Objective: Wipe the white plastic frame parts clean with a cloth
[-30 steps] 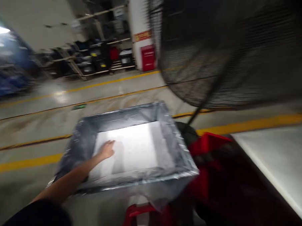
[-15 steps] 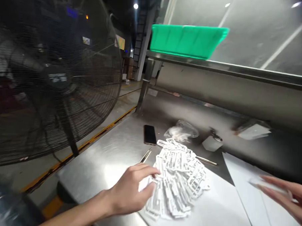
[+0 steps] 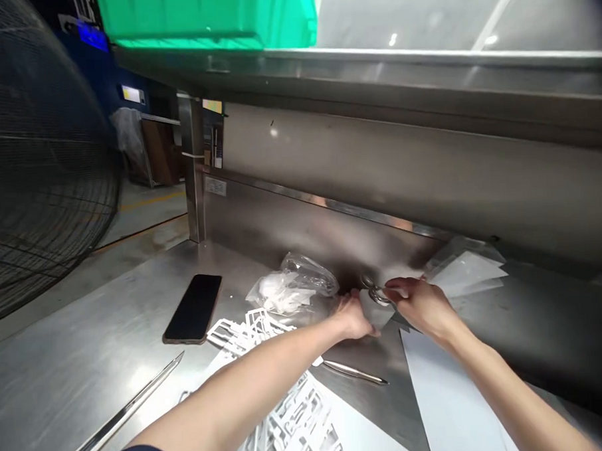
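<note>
**Both hands on a small white piece at the back of the table**

Left hand (image 3: 353, 316): reached far forward, fingers curled around the left side of a small white piece (image 3: 374, 310). Looks like a light pinch; exact grip is hidden behind the knuckles.

Right hand (image 3: 420, 303): comes in from the right, fingertips closed on a small metal ring (image 3: 372, 290) at the top of the same white piece. What the ring is cannot be told, too small and partly covered.

White piece position: held between the two hands, low over the steel table (image 3: 62, 369), close to the back wall panel (image 3: 301, 219).

Around it:
- crumpled clear plastic bag (image 3: 291, 294), just left of the left hand, touching or nearly so
- pile of white plastic frame parts (image 3: 284, 419) on a white sheet, under the left forearm
- thin metal tool (image 3: 354, 373) lying flat, below the hands
- long metal rod (image 3: 120, 416) on the table's near left
- black phone (image 3: 194, 316), face down or screen off, left of the bag
- white paper sheets (image 3: 446, 405) under the right forearm, more sheets (image 3: 470, 274) stacked behind the right hand
- green bin (image 3: 207, 17) on the shelf above
- big wire-guard fan (image 3: 39, 177) at far left, off the table
</note>
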Available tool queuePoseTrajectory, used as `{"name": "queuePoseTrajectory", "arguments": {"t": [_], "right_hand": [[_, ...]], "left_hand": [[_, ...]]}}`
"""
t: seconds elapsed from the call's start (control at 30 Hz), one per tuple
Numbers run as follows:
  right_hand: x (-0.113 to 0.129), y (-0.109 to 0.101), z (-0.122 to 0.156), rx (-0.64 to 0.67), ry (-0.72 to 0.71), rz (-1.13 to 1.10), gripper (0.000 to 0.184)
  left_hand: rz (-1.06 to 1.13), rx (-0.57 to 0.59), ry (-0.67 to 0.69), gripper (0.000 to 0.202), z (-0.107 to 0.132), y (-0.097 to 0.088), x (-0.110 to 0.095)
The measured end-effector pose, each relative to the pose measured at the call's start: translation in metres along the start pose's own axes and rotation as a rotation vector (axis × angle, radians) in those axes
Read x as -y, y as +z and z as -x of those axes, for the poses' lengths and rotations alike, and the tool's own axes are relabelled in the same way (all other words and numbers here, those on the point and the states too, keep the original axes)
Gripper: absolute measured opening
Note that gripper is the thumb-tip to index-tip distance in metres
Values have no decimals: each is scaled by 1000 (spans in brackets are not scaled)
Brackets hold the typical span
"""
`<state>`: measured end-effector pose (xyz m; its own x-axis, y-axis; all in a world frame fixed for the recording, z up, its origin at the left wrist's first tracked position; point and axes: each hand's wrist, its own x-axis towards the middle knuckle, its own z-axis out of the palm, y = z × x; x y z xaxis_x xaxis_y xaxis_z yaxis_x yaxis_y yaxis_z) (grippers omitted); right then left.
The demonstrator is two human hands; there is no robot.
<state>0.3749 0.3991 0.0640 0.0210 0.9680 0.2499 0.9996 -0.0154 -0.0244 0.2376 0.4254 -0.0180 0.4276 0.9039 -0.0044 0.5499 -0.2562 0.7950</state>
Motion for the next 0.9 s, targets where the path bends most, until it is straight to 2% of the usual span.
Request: {"name": "queuePoseTrajectory", "arguments": {"t": [0.1, 0.2, 0.67, 0.9], "right_hand": [[0, -3, 0, 75, 14, 6, 11], [2, -10, 0, 118, 20, 11, 11], [6, -15, -5, 194, -48, 63, 10], [8, -18, -13, 223, -104, 93, 11]], "left_hand": [[11, -27, 4, 72, -9, 11, 5], [11, -41, -15, 69, -13, 14, 7], [-30, -52, 23, 52, -20, 7, 4], [-30, -56, 63, 37, -24, 1, 2]]}}
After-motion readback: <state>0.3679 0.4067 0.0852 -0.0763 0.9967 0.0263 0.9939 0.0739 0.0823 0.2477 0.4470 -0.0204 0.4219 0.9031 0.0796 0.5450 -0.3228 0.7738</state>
